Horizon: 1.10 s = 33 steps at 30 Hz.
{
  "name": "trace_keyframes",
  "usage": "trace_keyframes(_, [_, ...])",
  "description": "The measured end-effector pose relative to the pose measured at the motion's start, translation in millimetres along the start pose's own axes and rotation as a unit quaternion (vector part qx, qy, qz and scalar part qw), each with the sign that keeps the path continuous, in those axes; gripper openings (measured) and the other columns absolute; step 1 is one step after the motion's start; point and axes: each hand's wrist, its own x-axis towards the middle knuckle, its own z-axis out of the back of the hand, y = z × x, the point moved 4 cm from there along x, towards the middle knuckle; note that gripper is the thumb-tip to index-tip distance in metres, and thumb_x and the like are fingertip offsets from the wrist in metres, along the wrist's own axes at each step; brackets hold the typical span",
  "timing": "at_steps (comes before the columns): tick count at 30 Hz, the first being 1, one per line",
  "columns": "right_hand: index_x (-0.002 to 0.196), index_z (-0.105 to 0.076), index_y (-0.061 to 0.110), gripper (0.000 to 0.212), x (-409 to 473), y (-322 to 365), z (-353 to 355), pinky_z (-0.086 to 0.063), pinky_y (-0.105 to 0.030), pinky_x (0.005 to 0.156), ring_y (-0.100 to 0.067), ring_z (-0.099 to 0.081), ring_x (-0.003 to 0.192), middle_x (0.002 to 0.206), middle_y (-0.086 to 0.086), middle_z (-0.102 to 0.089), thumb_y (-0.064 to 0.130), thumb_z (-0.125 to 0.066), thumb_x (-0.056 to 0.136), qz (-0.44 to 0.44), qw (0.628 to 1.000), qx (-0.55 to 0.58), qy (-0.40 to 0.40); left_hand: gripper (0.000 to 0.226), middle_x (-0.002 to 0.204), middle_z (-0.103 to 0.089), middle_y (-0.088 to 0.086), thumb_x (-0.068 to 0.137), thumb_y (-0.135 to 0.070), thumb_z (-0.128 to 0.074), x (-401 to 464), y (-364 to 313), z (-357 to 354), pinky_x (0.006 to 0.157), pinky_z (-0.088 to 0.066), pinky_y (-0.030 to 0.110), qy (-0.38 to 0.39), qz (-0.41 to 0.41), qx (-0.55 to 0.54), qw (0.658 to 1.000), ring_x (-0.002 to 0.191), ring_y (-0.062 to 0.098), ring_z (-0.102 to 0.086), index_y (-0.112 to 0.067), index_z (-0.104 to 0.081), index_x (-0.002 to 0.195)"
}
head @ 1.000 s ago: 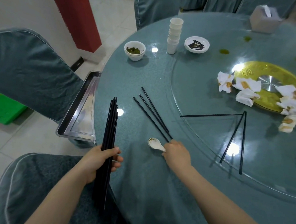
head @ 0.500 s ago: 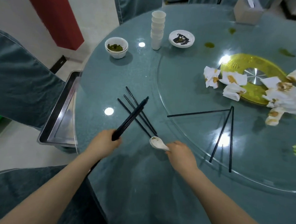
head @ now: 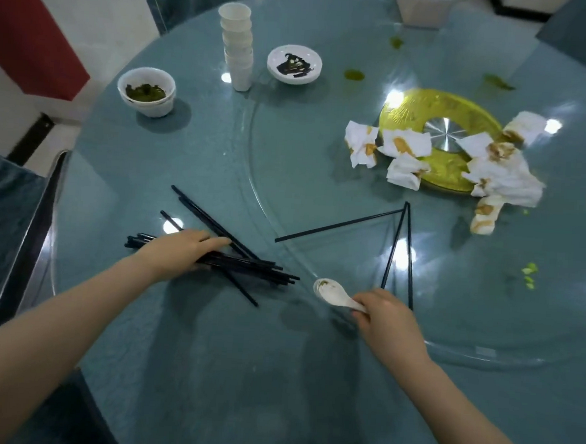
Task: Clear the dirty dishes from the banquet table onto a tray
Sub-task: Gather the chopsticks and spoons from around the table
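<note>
hands on cutlery at the near table (head: 241, 373) edge
left hand (head: 180, 252) wraps the chopsticks (head: 248, 264) lying at 8 o'clock; right hand (head: 387, 316) pinches the spoon (head: 332, 293) handle at 6 o'clock; tray (head: 25, 257) at 9 o'clock.

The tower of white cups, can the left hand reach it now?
Probably, with a stretch: nothing tall stands between the left hand and the tower of cups. But that hand holds a bundle of chopsticks, so it isn't free.
</note>
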Motion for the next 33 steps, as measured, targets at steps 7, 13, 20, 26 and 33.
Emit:
trace_keyframes(7, [0.095,-0.069,0.019,0.011,-1,-20,7,-0.042,-0.029,0.067,-0.020,-0.056,0.082,0.088,0.000,-0.060,0.022,-0.062,0.087,-0.028,0.999,0.040,-0.010,0.077,0.134,-0.043,0.001,0.091,-0.043,-0.056,18,2,9,0.101,-0.031,0.024,0.056,-0.013,-0.011,0.998,0.123,0.019,-0.042,-0.026,-0.011,0.151])
trace_keyframes(13, [0.091,-0.069,0.020,0.007,-7,-30,8,-0.043,-0.027,0.067,-0.016,-0.055,0.081,0.086,0.004,-0.060,0.024,-0.063,0.087,-0.043,0.997,0.055,-0.017,0.115,0.155,-0.014,0.011,0.068,-0.066,-0.068,35,10,21,0.114,-0.019,0.039,0.026,0.017,0.108,0.994,0.141,0.027,-0.018,-0.016,-0.006,0.152])
trace_keyframes(20, [0.091,-0.069,0.022,0.008,-9,-42,12,-0.038,-0.025,0.063,-0.015,-0.055,0.079,0.086,0.004,-0.060,0.026,-0.063,0.087,-0.058,0.996,0.062,-0.029,0.091,0.131,-0.036,0.002,0.064,-0.047,-0.081,41,9,23,0.105,-0.033,0.032,0.064,0.040,-0.042,0.996,0.121,0.021,-0.035,-0.024,-0.032,0.138])
trace_keyframes(26, [0.091,-0.070,0.020,0.009,-11,-41,7,-0.042,-0.028,0.065,-0.018,-0.056,0.079,0.085,0.000,-0.062,0.023,-0.063,0.087,-0.062,0.995,0.078,-0.027,0.042,0.105,-0.047,0.003,0.081,-0.026,-0.068,17,-6,3,0.080,-0.037,0.026,0.039,0.071,-0.067,0.994,0.095,0.017,-0.044,-0.015,-0.049,0.117])
trace_keyframes(33, [0.091,-0.070,0.022,0.008,-25,-45,3,-0.038,-0.027,0.064,-0.017,-0.053,0.077,0.083,0.002,-0.060,0.023,-0.065,0.086,-0.070,0.993,0.087,-0.023,0.027,0.104,-0.049,0.012,0.080,-0.017,-0.064,-2,-38,-14,0.073,-0.036,0.028,-0.002,0.133,-0.057,0.990,0.088,0.022,-0.044,-0.006,-0.048,0.099])
